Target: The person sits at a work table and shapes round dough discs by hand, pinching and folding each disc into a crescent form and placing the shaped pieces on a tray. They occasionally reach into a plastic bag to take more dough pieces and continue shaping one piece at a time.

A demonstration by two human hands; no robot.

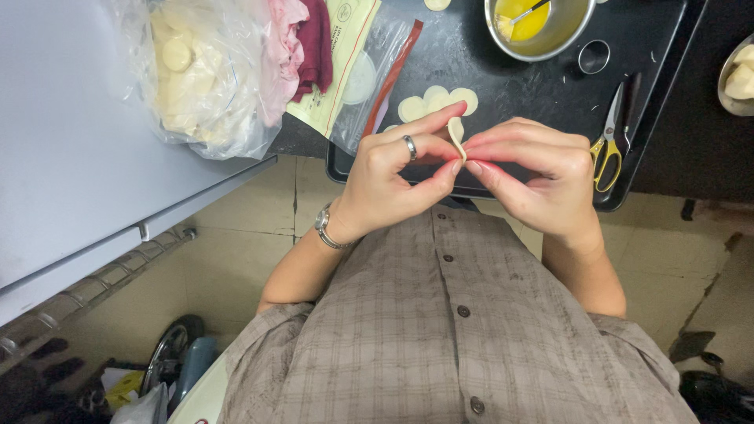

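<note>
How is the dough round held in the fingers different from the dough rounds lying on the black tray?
The held dough round is folded and stands on edge, pinched between the left hand and the right hand; the dough rounds on the tray lie flat and open. The held one is lifted above the black tray; the others rest on it, overlapping, untouched. Both are pale cream, thin and of similar size.

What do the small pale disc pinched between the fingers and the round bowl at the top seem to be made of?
The small pale disc, pinched by the left hand and right hand, looks like soft matte dough: it bends. The round bowl looks like shiny metal, with a reflective grey wall.
</note>
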